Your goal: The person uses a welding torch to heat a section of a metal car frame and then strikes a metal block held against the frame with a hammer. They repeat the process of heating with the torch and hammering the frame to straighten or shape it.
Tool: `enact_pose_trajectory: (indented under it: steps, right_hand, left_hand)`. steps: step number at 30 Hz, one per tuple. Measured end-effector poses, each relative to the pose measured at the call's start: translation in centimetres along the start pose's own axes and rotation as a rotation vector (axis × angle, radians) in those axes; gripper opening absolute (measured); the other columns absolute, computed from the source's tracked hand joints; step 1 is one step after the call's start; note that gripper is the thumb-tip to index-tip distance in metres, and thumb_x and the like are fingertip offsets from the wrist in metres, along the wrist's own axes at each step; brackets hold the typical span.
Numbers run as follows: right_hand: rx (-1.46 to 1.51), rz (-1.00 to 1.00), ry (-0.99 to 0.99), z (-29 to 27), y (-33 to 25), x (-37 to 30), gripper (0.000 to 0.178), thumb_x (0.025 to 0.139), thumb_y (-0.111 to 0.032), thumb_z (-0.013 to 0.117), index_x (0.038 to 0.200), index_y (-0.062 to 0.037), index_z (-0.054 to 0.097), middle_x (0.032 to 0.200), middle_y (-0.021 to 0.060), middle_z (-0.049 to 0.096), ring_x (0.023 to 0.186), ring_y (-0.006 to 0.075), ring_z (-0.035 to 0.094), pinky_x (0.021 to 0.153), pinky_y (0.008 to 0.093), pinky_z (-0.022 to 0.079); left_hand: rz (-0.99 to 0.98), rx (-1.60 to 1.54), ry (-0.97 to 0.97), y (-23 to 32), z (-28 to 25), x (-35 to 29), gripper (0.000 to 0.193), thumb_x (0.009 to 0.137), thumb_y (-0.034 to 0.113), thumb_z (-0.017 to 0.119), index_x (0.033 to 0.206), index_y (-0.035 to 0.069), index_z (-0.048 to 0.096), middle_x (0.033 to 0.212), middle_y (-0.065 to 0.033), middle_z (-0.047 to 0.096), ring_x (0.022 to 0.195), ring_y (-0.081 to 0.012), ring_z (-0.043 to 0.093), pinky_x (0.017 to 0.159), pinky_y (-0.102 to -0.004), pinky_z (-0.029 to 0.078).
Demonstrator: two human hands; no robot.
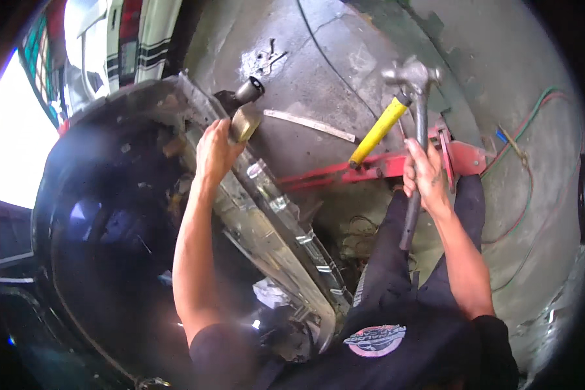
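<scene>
Two hands, right hand (pixel 426 172) gripping hammer (pixel 415 97), red jack (pixel 383 166) beneath

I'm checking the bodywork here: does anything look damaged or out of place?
Yes. The car's sill panel, stripped to bare metal, looks dented and ragged beside the left hand. The right hand holds a raised hammer. A loose metal strip lies on the floor.

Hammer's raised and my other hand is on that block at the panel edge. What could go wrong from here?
The left hand holds the metal block right where the hammer in the right hand would probably land, so a miss could hit fingers. The block could slip off the panel edge. Hoses on the floor could trip you.
</scene>
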State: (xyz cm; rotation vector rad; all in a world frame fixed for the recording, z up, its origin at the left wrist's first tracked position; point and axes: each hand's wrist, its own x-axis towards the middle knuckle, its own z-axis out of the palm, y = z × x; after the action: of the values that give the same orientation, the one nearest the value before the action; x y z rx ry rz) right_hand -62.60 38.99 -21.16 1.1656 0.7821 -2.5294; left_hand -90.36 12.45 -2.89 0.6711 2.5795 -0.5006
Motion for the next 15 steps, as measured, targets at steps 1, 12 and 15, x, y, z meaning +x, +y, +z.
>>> enact_pose_trajectory:
  steps: [1,12,15]
  right_hand:
    - [-0.03,0.039,0.013,-0.2,0.4,-0.8,0.026,0.105,-0.038,0.056,0.105,-0.0134,0.048,0.059,-0.0029,0.041,0.038,0.0084,0.04,0.033,0.0266,0.036]
    - [-0.325,0.183,0.12,-4.8,4.1,-6.1,0.034,0.103,-0.046,0.057,0.103,-0.0124,0.053,0.058,-0.0027,0.041,0.039,0.0084,0.041,0.033,0.0271,0.037]
    - [-0.412,0.195,0.171,-5.3,3.3,-7.6,0.035,0.102,-0.047,0.057,0.102,-0.0123,0.053,0.058,-0.0032,0.041,0.039,0.0077,0.039,0.033,0.0264,0.035]
  left_hand:
    - [0.01,-0.014,0.028,-0.2,-0.2,-0.5,0.034,0.074,0.017,0.08,0.098,0.002,0.062,0.099,-0.0162,0.066,0.102,-0.0386,0.063,0.086,-0.0471,0.051]
    - [-0.143,-0.212,0.19,-5.4,-1.1,-6.2,0.035,0.076,0.024,0.079,0.098,0.0,0.066,0.1,-0.0173,0.067,0.098,-0.0383,0.066,0.084,-0.0454,0.052]
    - [-0.165,-0.237,0.233,-7.3,-1.0,-8.5,0.035,0.077,0.025,0.078,0.098,0.0,0.066,0.1,-0.0173,0.067,0.097,-0.0379,0.066,0.083,-0.0452,0.052]
